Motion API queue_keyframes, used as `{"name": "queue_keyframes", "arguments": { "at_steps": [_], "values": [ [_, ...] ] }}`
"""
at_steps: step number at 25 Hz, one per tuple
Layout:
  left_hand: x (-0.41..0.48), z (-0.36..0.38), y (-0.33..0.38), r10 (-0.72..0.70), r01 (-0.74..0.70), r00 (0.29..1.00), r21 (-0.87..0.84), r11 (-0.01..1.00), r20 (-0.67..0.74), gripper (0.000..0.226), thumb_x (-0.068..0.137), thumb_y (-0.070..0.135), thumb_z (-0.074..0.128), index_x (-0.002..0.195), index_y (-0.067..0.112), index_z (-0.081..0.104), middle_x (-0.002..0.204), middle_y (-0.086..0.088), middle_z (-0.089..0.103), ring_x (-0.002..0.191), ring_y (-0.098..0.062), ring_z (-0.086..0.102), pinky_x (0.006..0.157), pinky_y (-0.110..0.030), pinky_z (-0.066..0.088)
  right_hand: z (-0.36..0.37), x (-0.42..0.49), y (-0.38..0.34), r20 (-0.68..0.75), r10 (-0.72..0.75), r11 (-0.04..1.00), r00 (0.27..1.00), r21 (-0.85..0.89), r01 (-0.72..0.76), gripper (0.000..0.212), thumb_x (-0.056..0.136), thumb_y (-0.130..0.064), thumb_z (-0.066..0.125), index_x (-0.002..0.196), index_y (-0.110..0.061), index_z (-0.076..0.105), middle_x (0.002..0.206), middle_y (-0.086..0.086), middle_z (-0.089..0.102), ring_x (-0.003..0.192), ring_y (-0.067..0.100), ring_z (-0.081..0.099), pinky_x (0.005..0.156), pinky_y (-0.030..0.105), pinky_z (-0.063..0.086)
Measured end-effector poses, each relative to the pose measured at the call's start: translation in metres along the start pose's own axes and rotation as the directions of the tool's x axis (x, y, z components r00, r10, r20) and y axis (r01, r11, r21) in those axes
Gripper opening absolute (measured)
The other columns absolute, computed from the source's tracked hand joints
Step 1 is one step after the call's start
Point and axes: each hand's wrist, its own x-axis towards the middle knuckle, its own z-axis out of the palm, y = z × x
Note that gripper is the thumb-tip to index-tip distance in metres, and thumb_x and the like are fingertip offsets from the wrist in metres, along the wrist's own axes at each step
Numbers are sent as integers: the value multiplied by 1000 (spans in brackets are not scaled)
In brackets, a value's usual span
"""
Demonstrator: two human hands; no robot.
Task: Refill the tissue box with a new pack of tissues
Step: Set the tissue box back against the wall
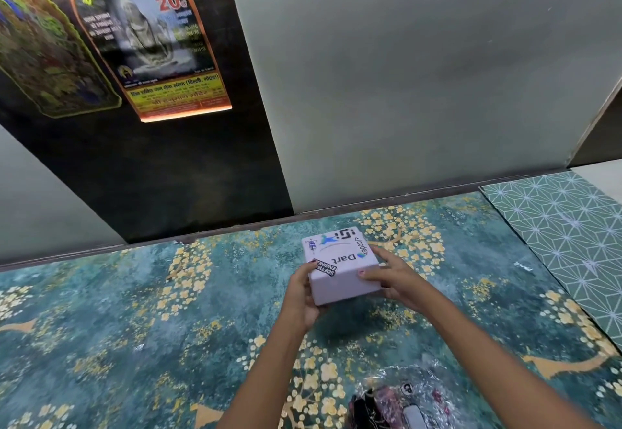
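Observation:
A white square tissue box (340, 269) covered in stickers ("Dart", a black slanted one) sits near the far edge of the table, slightly tilted toward me. My left hand (303, 294) grips its left front corner, thumb on top. My right hand (393, 279) clasps the right side, thumb across the front edge. A clear plastic pack with dark patterned contents (393, 401) lies on the table at the bottom of the view, near me and apart from both hands.
The table wears a teal cloth with yellow flowers (134, 311). A green geometric mat (572, 237) covers the right end. A grey wall and a dark panel with posters (148, 41) rise right behind the table.

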Motion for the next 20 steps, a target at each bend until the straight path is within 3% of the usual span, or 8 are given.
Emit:
{"name": "queue_keyframes", "arguments": {
  "at_steps": [3,5,7,9,10,14,16,20],
  "values": [
    [20,-8,16,87,-91,995,94,991,40,20,81,-7,44,99,1,47,85,-10,54,75,-20,51,47,-26,51,15,27,-12,-59,-114,951,992,-294,92,68,75,3,65,135,-15,39,113,11,59,94,24,58,71,30,55],
    [38,-18,27,183,-193,981,276,942,62,37,80,-13,49,115,-1,45,101,-14,61,82,-21,56,57,-22,54,25,46,-15,-72,-208,859,976,-490,147,62,75,-2,68,131,-10,45,127,13,59,103,26,58,82,37,54],
    [52,-26,38,293,-268,955,553,789,44,43,81,-5,58,122,1,47,118,-16,60,94,-25,58,75,-28,50,35,62,-15,-123,-256,814,959,-562,145,59,77,-5,67,132,-9,45,136,9,53,111,27,57,87,35,51],
    [61,-31,46,489,-258,871,806,532,-44,39,81,4,64,119,3,55,114,-16,64,100,-30,60,79,-35,48,44,74,-14,-157,-281,778,947,-615,129,63,80,-5,62,137,-13,37,138,7,50,112,26,56,83,32,50],
    [64,-33,49,569,-245,819,848,471,-79,40,80,6,66,118,3,57,111,-18,67,99,-32,61,80,-37,49,48,81,-12,-152,-279,761,948,-637,122,66,81,-5,60,140,-16,32,137,8,52,111,26,56,81,32,51],
    [61,-29,53,599,-290,764,699,653,-242,40,77,7,67,115,5,56,101,-17,68,89,-28,62,74,-34,47,53,99,-13,-28,-201,743,979,-656,134,73,78,3,52,142,-17,23,134,11,52,113,28,53,82,34,51],
    [65,-30,51,616,-327,767,719,613,-176,28,77,4,65,105,3,62,102,-15,66,86,-23,59,73,-29,45,54,110,-15,8,-164,758,986,-639,132,76,79,5,51,144,-14,17,139,11,45,117,28,50,78,30,45],
    [72,-30,57,594,-366,801,724,584,-74,37,75,7,69,108,7,53,122,-6,45,99,-21,53,87,-30,45,71,128,-24,25,-161,726,987,-674,136,70,86,-4,48,144,-10,11,144,12,39,121,31,47,89,32,44]
  ]
}}
